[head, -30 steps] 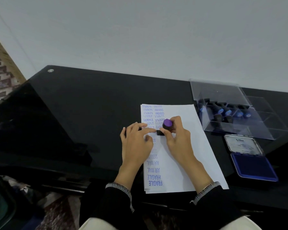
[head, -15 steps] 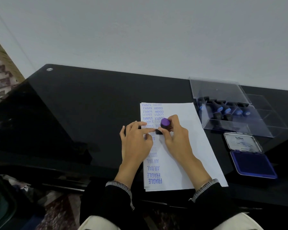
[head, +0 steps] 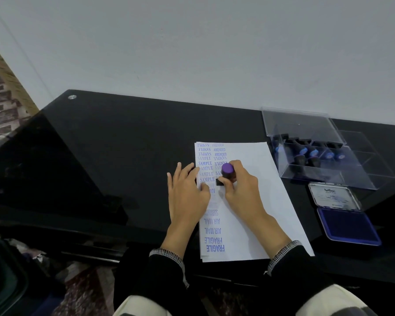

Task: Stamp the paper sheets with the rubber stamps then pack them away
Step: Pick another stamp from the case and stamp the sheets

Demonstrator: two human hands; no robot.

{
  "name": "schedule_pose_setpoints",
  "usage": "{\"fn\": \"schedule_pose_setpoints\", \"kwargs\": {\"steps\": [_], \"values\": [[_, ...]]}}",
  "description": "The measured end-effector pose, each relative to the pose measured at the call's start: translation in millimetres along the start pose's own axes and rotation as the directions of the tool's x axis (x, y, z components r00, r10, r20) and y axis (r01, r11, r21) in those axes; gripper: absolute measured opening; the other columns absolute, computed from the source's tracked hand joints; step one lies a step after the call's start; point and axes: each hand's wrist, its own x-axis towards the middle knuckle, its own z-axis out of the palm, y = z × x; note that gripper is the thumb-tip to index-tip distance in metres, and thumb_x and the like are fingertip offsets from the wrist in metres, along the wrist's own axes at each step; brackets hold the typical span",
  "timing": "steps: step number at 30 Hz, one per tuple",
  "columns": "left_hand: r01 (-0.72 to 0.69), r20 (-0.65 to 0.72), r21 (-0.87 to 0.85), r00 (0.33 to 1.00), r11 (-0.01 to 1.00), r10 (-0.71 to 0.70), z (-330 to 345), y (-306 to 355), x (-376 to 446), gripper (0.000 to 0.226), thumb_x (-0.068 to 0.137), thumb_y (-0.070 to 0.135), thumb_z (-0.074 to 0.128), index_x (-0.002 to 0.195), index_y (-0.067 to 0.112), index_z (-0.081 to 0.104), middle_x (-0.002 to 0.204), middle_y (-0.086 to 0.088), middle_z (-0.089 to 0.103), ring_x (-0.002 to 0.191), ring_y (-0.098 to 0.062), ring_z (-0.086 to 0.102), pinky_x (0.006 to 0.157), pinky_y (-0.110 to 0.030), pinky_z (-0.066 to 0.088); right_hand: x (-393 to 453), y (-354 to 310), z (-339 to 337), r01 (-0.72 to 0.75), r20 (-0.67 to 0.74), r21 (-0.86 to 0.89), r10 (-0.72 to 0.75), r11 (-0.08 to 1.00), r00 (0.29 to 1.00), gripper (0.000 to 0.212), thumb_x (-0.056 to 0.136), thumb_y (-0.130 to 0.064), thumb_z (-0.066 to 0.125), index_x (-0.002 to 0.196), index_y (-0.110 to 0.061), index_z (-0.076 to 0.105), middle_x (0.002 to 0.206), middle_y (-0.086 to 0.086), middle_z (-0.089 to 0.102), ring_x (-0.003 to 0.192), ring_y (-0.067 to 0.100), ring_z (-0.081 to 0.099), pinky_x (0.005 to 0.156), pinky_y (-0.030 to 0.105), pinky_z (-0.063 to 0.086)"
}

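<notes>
While the left hand [head: 187,192] lies flat with straight fingers [head: 185,171] pressing the left edge of the paper sheets [head: 255,201], the right hand [head: 240,190] curls its fingers [head: 236,166] around a rubber stamp [head: 226,173]. Its rounded purple cap rises above the fingertips, and its dark rectangular base meets the paper just beside the left thumb. Rows of blue stamped words run beneath both hands. To the right of the fingers, on the glossy black tabletop [head: 123,144], sit a clear plastic box [head: 317,156] of stamps and an open blue ink pad [head: 347,224].

Stamp [head: 226,174] base and imprints under hands, ink-pad lid [head: 333,196] text illegible
</notes>
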Motion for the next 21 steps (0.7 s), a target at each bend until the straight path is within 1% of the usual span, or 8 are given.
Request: {"fn": "schedule_pose_setpoints", "kwargs": {"steps": [2, 4, 8, 12, 14, 18, 21], "values": [[0.030, -0.012, -0.005, 0.999, 1.000, -0.030, -0.4, 0.3, 0.8, 0.048, 0.094, 0.025, 0.052, 0.140, 0.014, 0.046, 0.152, 0.001, 0.036, 0.148, -0.016, 0.007, 0.119, -0.035, -0.006, 0.6, 0.0, 0.1, 0.015, -0.003, -0.026, -0.015, 1.000, 1.000, 0.028, 0.087, -0.014, 0.064, 0.111, -0.010, 0.048, 0.106, 0.005, 0.064, 0.085, 0.017, 0.060, 0.066, 0.004, 0.040], [0.057, -0.032, -0.009, 0.998, 0.998, -0.057, 0.4, -0.3, 0.8, 0.049, 0.095, 0.031, 0.051, 0.139, 0.011, 0.046, 0.152, -0.001, 0.035, 0.148, -0.016, 0.005, 0.120, -0.036, -0.005, 0.6, -0.4, 0.0, 0.022, -0.007, -0.035, -0.022, 0.999, 1.000, 0.028, 0.087, -0.014, 0.064, 0.111, -0.009, 0.049, 0.104, 0.006, 0.064, 0.080, 0.015, 0.057, 0.064, 0.002, 0.038], [0.063, -0.058, -0.056, 0.996, 0.996, -0.066, 1.8, -2.4, 2.3, 0.043, 0.093, 0.037, 0.056, 0.132, 0.018, 0.055, 0.148, 0.002, 0.041, 0.148, -0.015, 0.009, 0.118, -0.033, -0.004, 1.7, -2.2, -0.7, 0.021, -0.015, -0.008, -0.022, 1.000, 1.000, 0.025, 0.087, -0.010, 0.064, 0.107, -0.007, 0.049, 0.100, 0.006, 0.065, 0.075, 0.013, 0.055, 0.063, 0.001, 0.039], [0.075, -0.063, -0.107, 0.995, 0.991, -0.082, 2.2, -4.7, 3.8, 0.041, 0.090, 0.037, 0.062, 0.129, 0.023, 0.057, 0.144, 0.005, 0.047, 0.146, -0.015, 0.015, 0.119, -0.033, -0.002, 0.8, -2.8, 1.5, 0.014, -0.012, -0.054, -0.015, 0.998, 1.000, 0.022, 0.088, -0.009, 0.062, 0.104, -0.009, 0.047, 0.093, 0.003, 0.061, 0.072, 0.017, 0.054, 0.058, 0.007, 0.036], [0.074, -0.071, -0.121, 0.994, 0.990, -0.083, 2.3, -5.3, 3.3, 0.040, 0.089, 0.036, 0.063, 0.127, 0.025, 0.057, 0.141, 0.007, 0.049, 0.146, -0.016, 0.016, 0.119, -0.033, -0.002, 0.1, -3.0, 2.4, 0.009, -0.017, -0.065, -0.010, 0.998, 1.000, 0.021, 0.088, -0.008, 0.061, 0.103, -0.010, 0.046, 0.090, 0.000, 0.058, 0.072, 0.019, 0.054, 0.058, 0.009, 0.034], [0.067, -0.081, -0.121, 0.994, 0.990, -0.078, 3.0, -6.4, 3.4, 0.038, 0.088, 0.035, 0.065, 0.125, 0.027, 0.058, 0.136, 0.009, 0.054, 0.146, -0.016, 0.018, 0.119, -0.034, -0.001, 2.7, -4.3, 0.9, -0.005, -0.006, -0.053, 0.005, 0.999, 1.000, 0.022, 0.088, -0.008, 0.062, 0.104, -0.009, 0.046, 0.090, -0.003, 0.056, 0.073, 0.019, 0.055, 0.059, 0.010, 0.037], [0.069, -0.079, -0.116, 0.994, 0.991, -0.079, 3.9, -6.8, 3.7, 0.038, 0.088, 0.035, 0.065, 0.124, 0.026, 0.058, 0.135, 0.010, 0.055, 0.146, -0.016, 0.018, 0.119, -0.035, -0.001, 5.9, -4.9, -0.2, -0.020, 0.024, -0.062, 0.021, 0.998, 0.999, 0.025, 0.087, -0.011, 0.064, 0.105, -0.008, 0.046, 0.093, -0.001, 0.058, 0.074, 0.016, 0.055, 0.060, 0.008, 0.037]]}}
